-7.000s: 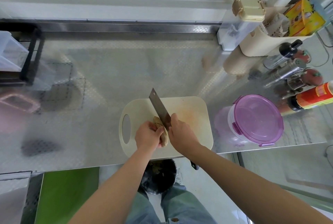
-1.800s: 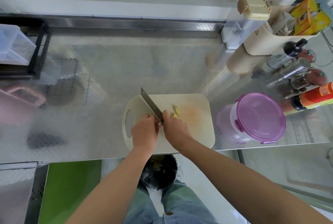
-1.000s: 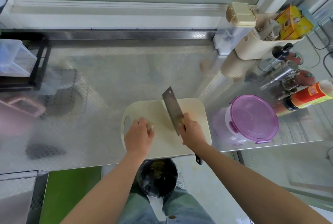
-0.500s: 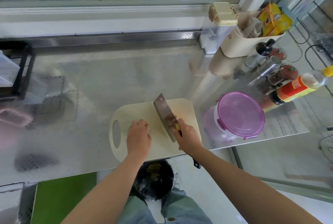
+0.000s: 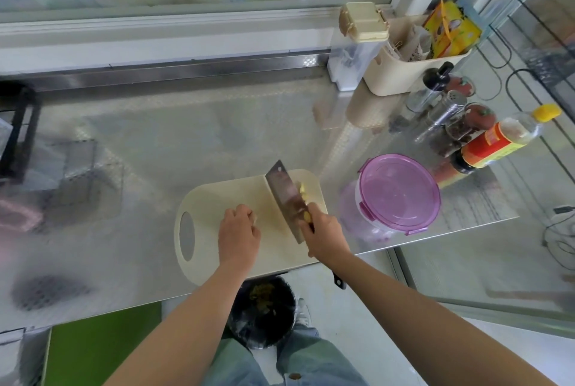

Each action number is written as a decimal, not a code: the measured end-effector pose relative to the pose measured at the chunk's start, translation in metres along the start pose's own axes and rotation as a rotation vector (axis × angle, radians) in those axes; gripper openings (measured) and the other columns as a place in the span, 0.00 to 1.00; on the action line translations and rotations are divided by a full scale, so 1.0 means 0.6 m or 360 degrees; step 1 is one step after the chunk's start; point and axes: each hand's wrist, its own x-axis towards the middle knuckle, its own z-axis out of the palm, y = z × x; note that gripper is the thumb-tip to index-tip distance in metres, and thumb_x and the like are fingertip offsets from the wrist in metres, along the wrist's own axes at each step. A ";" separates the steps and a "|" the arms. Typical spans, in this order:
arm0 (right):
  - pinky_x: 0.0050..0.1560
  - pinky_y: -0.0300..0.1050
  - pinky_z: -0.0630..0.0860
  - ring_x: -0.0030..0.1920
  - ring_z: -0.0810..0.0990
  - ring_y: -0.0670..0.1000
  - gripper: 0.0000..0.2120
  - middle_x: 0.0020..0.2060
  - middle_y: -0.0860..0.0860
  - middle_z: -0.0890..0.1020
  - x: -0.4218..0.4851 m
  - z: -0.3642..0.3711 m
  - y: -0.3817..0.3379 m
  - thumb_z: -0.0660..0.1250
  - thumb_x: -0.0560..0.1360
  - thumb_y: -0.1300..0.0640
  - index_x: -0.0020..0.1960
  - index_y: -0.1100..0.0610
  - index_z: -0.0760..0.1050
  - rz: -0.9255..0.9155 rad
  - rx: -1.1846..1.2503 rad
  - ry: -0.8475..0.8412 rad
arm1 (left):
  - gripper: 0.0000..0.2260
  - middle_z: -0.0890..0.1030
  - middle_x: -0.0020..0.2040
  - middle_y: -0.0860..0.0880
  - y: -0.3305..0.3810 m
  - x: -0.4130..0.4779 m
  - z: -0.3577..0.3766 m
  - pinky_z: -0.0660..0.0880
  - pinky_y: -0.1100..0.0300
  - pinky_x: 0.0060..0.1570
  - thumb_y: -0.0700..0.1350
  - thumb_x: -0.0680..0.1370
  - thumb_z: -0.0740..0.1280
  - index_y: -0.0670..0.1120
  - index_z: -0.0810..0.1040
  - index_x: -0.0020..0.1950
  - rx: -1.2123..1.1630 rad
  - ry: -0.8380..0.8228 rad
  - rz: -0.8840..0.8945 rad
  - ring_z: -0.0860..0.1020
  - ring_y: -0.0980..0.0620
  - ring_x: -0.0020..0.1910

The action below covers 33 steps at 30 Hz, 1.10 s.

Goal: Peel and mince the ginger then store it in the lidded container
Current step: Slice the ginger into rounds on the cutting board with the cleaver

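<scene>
Head view, from the left: a black rack stands at the far left edge of the shiny metal bench. At the near edge of the bench lies the cream cutting board, its handle hole to the left.

The left hand rests on the middle of the board, fingers curled down over a ginger piece, of which only a pale bit shows at the fingertips. Just to its right the cleaver lies slanted across the right end of the board, its tip pointing away. Yellow ginger slices sit at the blade's right edge; I cannot tell whether they lie on the steel or on the board. The right hand grips the cleaver's handle, thumb near the blade.

1.8 s ago the 2 hands were pressed together over the board's left half, the blade cutting between them. Now they are apart, and the cleaver has gone to the right end with the slices.

Under the bench edge, between the forearms, a black bin holds brownish scraps. Right of the board, not touching it, stands the lidded container, its purple lid on and clipped, as in every earlier frame. Further right a bottle with a red label shows more fully than before, since the camera has turned that way.
</scene>
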 end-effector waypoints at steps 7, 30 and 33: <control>0.38 0.60 0.79 0.37 0.80 0.63 0.05 0.39 0.60 0.79 -0.002 -0.015 0.038 0.55 0.81 0.56 0.52 0.58 0.65 0.0218 -0.0058 0.0152 | 0.09 0.67 0.46 0.50 0.014 0.000 0.008 0.65 0.60 0.44 0.37 0.75 0.67 0.46 0.72 0.52 -0.0051 -0.0028 -0.0052 0.71 0.47 0.44; 0.35 0.53 0.74 0.38 0.77 0.62 0.05 0.36 0.57 0.74 -0.022 -0.021 0.059 0.56 0.80 0.59 0.47 0.58 0.61 0.0355 0.0004 0.0327 | 0.16 0.72 0.54 0.44 0.010 -0.019 0.012 0.67 0.58 0.44 0.44 0.76 0.67 0.43 0.66 0.60 0.0114 -0.0164 -0.0196 0.73 0.47 0.46; 0.34 0.56 0.77 0.35 0.79 0.63 0.06 0.35 0.57 0.74 -0.022 -0.020 0.058 0.56 0.80 0.58 0.46 0.56 0.61 0.0309 0.0011 0.0298 | 0.16 0.72 0.54 0.44 0.009 -0.021 0.011 0.68 0.58 0.43 0.44 0.76 0.68 0.43 0.66 0.59 0.0095 -0.0159 -0.0189 0.73 0.46 0.46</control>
